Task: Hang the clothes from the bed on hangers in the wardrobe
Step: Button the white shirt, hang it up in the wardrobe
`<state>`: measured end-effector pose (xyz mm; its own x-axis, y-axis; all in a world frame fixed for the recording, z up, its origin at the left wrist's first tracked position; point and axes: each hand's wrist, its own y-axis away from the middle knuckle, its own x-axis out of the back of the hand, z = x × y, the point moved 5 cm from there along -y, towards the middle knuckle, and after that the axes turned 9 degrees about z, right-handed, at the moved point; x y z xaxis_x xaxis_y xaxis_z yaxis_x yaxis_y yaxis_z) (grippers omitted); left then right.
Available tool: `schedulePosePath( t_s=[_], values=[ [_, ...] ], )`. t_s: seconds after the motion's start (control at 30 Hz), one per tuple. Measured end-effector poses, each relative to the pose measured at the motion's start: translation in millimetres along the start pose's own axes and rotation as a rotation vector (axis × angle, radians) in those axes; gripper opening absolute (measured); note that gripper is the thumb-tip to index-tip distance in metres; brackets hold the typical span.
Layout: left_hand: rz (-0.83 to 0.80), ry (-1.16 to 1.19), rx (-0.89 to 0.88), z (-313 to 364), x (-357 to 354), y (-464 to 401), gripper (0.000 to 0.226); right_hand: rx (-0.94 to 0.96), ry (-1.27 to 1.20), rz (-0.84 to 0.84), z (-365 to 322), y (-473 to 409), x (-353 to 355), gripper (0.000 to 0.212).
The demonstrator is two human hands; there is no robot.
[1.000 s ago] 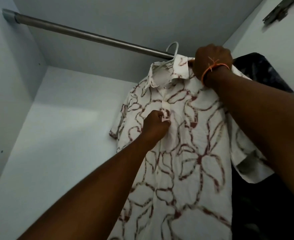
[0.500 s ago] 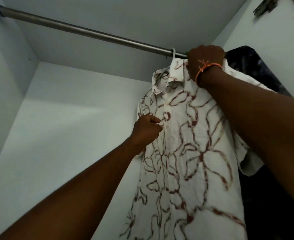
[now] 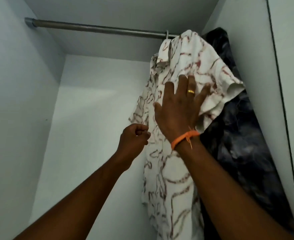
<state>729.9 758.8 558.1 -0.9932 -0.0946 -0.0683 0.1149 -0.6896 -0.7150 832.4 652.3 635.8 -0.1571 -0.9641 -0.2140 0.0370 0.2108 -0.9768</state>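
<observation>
We see soft, dim, cool light reaching the pale wardrobe wall (image 3: 94, 118) from the front, with a faint brighter patch there; the dark garment (image 3: 238, 135) sinks into shadow, fine detail is smeared, and straight edges bow near the borders

Free rail (image 3: 97, 29) left of shirt (image 3: 186, 63)

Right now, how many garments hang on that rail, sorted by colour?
White with red-brown pattern: 1, the shirt, on a hanger hooked over the rail.
Dark, near black: 1, the garment behind it, toward the right wall.
Total: 2.
</observation>
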Motion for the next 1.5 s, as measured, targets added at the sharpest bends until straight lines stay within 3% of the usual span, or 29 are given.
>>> schedulePosePath(
  t_s=[0.27, 0.57, 0.8, 1.0, 1.27, 1.5],
  values=[
    [0.209, -0.226, 0.194, -36.8, 101.6, 150.0, 0.014, -0.312, -0.421, -0.196, -16.8, 165.2, 68.3, 0.04],
    [0.381, -0.326, 0.483, -63.2, 238.9, 360.6, 0.014, -0.573, -0.687, -0.61, -94.1, 325.5, 181.3, 0.03],
    [0.551, -0.443, 0.603, -7.9, 353.1, 513.7, 0.015, -0.692, -1.021, -1.053, -216.6, 383.7, 334.8, 0.022],
    [0.626, -0.592, 0.539, 63.7, 443.7, 631.8, 0.015, -0.896, -1.413, -1.194, -307.5, 394.4, 484.4, 0.009],
    [1.042, -0.666, 0.605, 139.3, 579.8, 750.1, 0.008, -0.722, -1.698, -1.498, -436.4, 412.6, 631.4, 0.019],
    [1.41, -0.717, 0.741, 178.8, 712.2, 826.2, 0.008, -0.559, -1.748, -1.937, -579.2, 446.5, 721.3, 0.021]
  ],
)
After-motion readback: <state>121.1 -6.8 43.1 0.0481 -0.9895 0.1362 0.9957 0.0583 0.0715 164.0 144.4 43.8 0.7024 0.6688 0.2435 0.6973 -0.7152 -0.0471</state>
